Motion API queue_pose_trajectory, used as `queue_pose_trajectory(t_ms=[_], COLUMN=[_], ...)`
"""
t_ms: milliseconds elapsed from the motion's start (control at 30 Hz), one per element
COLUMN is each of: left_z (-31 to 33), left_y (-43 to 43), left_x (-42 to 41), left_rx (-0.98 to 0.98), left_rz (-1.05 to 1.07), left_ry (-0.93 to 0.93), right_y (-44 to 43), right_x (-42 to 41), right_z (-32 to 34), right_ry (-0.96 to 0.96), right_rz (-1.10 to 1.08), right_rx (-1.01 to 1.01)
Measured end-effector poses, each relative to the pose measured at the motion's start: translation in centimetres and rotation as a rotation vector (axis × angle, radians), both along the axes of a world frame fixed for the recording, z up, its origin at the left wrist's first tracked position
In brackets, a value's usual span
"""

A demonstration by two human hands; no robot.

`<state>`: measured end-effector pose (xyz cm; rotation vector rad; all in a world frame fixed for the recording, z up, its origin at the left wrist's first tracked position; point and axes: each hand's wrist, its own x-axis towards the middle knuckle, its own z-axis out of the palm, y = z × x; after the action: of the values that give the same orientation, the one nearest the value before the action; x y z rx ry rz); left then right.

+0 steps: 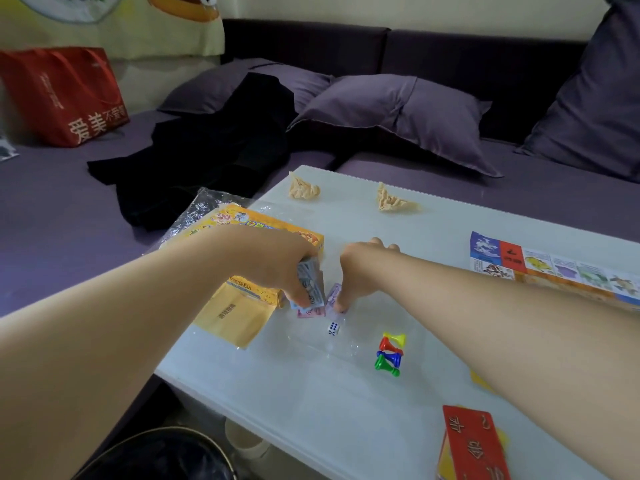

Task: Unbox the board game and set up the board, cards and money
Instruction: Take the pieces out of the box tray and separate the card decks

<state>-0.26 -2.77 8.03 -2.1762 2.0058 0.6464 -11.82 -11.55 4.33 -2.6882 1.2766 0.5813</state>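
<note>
White tabletop (311, 393), left hand (277, 261) gripping grey-pink banknote wad (311, 283), right hand (360, 268) thumb pressing purple note (333, 292) flat

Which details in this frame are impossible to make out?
Head view:
- board: cut off by the right edge, partly behind the right forearm.
- banknotes in left hand: values blurred, fingers cover them.
- red cards: cut off by the bottom edge.
- right hand: its grip on the purple note is hidden.

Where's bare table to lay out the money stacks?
Bare table: the stretch between the two crumpled papers, the right hand and the game board; also the near strip from the pawns to the red cards. Crowded: game box, left hand, banknotes, die.
</note>
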Motion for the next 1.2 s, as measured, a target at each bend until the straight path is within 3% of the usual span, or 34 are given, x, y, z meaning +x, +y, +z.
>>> queue_pose_trajectory(t_ms=[133, 433, 800, 933, 1200], left_z=[0.0, -0.3, -0.1, 0.0, 0.0], left_y=[0.2, 0.2, 0.2, 0.1, 0.2], left_x=[0.1, 0.6, 1.8, 2.0, 2.0], left_rx=[0.004, -0.022, -0.063, -0.073, -0.062], left_rz=[0.001, 0.021, 0.081, 0.106, 0.105], left_ry=[0.002, 0.012, 0.118, 0.115, 0.106], right_y=[-0.4, -0.2, -1.3, -0.9, 0.2], right_x=[0.2, -0.3, -2.3, -1.5, -0.6], right_z=[0.2, 0.0, 1.2, 0.9, -0.3], right_ry=[0.03, -0.002, -0.374, -0.269, -0.027], right_rz=[-0.059, 0.012, -0.022, 0.028, 0.027], right_rx=[0.112, 0.11, 0.291, 0.249, -0.097])
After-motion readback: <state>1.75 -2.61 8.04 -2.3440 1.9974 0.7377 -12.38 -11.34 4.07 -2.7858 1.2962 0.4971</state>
